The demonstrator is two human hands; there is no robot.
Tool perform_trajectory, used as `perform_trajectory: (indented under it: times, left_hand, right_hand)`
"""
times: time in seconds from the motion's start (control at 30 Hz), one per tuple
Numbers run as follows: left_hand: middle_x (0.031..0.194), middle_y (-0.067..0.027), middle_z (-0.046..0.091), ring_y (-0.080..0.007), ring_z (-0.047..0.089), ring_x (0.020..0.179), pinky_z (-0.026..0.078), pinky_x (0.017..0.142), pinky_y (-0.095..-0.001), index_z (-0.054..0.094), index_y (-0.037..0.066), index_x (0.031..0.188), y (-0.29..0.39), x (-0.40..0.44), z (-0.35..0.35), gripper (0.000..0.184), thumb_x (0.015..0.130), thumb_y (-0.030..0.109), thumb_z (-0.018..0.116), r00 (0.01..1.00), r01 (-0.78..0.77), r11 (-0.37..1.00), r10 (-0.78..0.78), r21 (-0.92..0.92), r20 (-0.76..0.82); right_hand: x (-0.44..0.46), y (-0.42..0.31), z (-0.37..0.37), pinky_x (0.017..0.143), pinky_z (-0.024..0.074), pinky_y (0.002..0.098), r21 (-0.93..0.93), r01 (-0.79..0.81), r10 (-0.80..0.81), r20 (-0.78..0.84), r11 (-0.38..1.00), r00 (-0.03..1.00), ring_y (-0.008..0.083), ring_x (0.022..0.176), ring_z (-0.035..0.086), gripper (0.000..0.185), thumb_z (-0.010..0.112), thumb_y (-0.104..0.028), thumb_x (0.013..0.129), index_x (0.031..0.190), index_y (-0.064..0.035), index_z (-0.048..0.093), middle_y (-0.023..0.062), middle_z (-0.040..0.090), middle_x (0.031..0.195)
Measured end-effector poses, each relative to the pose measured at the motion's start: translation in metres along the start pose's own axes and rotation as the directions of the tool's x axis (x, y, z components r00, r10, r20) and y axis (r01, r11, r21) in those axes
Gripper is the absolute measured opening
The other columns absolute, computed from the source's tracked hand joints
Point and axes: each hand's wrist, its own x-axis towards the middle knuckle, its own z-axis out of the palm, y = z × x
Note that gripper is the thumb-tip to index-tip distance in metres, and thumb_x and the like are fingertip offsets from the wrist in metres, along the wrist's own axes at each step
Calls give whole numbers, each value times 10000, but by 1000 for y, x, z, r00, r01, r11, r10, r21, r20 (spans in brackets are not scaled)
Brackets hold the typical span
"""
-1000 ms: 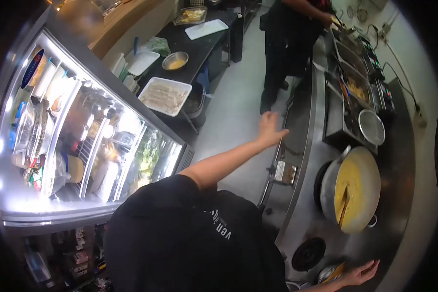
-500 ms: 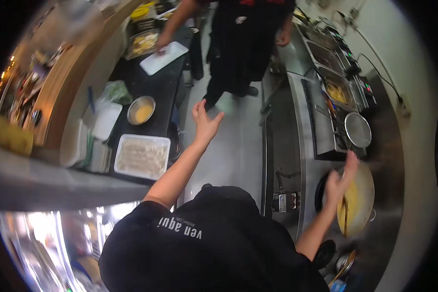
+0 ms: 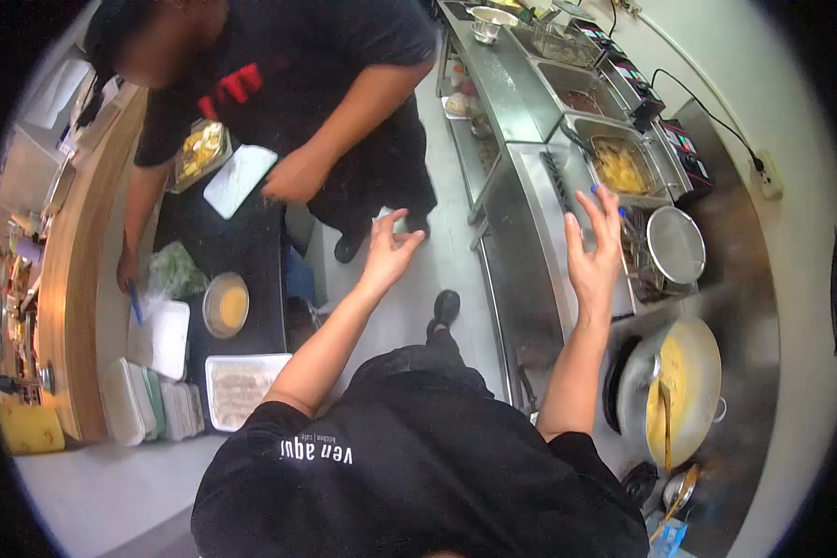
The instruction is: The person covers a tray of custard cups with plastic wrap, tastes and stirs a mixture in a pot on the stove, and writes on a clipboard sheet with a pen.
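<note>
Head view: left hand (image 3: 387,256) and right hand (image 3: 593,256) are raised with both grips parted, nothing held, apparently so that worktop (image 3: 538,219) and nearby strainer (image 3: 675,245) are cleared.

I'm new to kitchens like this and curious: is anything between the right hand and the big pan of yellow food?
Nothing visible stands between the right hand and the big pan. The round strainer is off to one side of that path.

Free floor (image 3: 465,246), co-worker (image 3: 293,56) ahead left
</note>
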Motion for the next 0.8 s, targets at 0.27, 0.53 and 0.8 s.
perform_trajectory:
  times: [0.27, 0.53, 0.8]
  left_hand:
    - [1155, -107, 529, -114, 600, 662, 477, 537, -237, 391, 49, 1274, 45, 173, 37, 478, 860, 189, 586, 988, -49, 999, 46, 17, 149]
    - [1057, -113, 585, -166, 604, 695, 495, 641, -285, 460, 42, 1221, 27, 281, 44, 427, 836, 155, 605, 991, -91, 984, 74, 154, 112]
    - [1205, -171, 495, -259, 521, 1098, 420, 930, -359, 381, 34, 1300, -8, 290, -10, 528, 825, 84, 607, 932, 195, 981, -182, 11, -313]
  right_hand:
    - [205, 58, 166, 854, 453, 341, 326, -16, -76, 270, 945, 960, 264, 1013, 581, 260, 558, -157, 853, 1081, -44, 612, 171, 605, 1099]
    - [290, 74, 446, 818, 482, 407, 207, 451, -205, 977, 868, -53, 333, 967, 599, 356, 617, -261, 725, 1005, -46, 663, 183, 625, 1046]
    - [371, 80, 604, 794, 493, 436, -138, 351, 224, 951, 926, -215, 312, 954, 614, 550, 724, -402, 683, 1040, 6, 635, 151, 630, 1070]
